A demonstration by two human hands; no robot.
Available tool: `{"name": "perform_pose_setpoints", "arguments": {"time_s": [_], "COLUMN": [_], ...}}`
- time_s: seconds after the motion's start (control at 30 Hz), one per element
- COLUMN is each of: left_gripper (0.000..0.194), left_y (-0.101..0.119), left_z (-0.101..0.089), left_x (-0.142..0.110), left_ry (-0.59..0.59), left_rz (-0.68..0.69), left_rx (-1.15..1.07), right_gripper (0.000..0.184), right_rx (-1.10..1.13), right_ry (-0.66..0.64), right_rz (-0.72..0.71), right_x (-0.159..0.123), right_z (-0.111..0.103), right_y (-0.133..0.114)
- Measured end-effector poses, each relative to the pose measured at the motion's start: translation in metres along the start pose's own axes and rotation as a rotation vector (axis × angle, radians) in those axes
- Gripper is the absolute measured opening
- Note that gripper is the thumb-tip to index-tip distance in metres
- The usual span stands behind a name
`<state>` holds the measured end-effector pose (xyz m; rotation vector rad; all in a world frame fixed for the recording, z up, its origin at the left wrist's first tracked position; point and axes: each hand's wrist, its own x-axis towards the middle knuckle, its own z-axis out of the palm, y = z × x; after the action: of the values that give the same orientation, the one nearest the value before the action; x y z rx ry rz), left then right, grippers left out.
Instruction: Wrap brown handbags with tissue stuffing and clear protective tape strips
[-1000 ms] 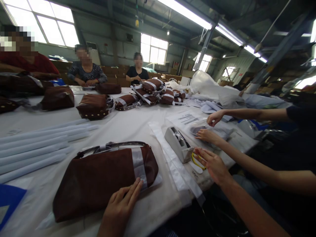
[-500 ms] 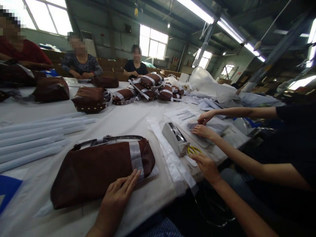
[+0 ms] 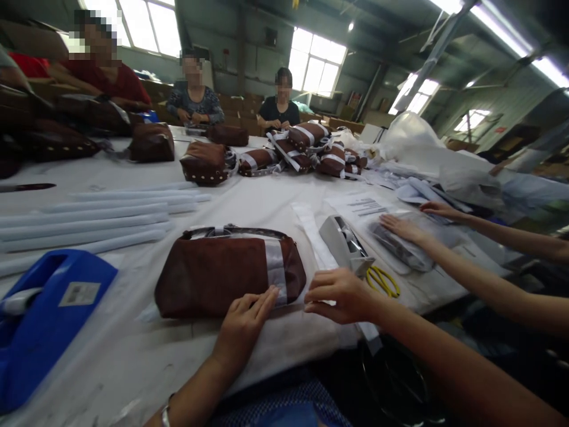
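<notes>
Fingers of our left hand (image 3: 246,320) lay flat and open on the brown bag (image 3: 226,273); our right hand (image 3: 340,295) pinched its clear wrap (image 3: 306,299).

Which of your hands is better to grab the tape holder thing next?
Probably the right hand: it hovers just below the grey tape dispenser, with curled fingers pinching something too small to tell. The left hand lies flat on the brown suede bag, holding its clear tape band down.
</notes>
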<state>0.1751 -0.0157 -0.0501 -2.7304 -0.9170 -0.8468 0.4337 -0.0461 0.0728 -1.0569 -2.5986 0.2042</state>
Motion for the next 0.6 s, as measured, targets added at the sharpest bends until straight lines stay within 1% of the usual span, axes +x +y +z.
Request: {"name": "perform_pose_setpoints", "arguments": {"time_s": [0.1,0.2,0.3,0.37,0.43,0.5,0.6], "left_gripper": [0.043,0.039,0.037,0.035,0.034,0.032,0.031], "left_y": [0.0,0.001,0.002,0.002,0.003,0.003,0.004], "left_z": [0.0,0.001,0.001,0.001,0.001,0.001,0.002], "left_x": [0.002,0.003,0.002,0.002,0.002,0.002,0.002], "left_ry": [0.03,0.028,0.022,0.03,0.049,0.067,0.075], "left_rz": [-0.004,-0.006,-0.015,-0.017,-0.017,-0.019,-0.022], "left_rx": [-0.005,0.006,0.007,-0.001,-0.015,-0.032,-0.054], "right_gripper": [0.023,0.023,0.022,0.02,0.02,0.023,0.026], "right_rx": [0.05,-0.059,-0.212,-0.291,-0.355,-0.415,-0.472], "right_ry": [-0.079,-0.207,-0.395,-0.517,-0.61,-0.658,-0.681], "right_rz": [0.001,-0.017,-0.03,-0.051,-0.075,-0.093,-0.103], "right_x": [0.034,0.065,0.094,0.111,0.124,0.133,0.141], "right_z": [0.009,0.016,0.019,0.018,0.018,0.018,0.018], "right_y": [0.017,0.036,0.047,0.049,0.047,0.044,0.042]}}
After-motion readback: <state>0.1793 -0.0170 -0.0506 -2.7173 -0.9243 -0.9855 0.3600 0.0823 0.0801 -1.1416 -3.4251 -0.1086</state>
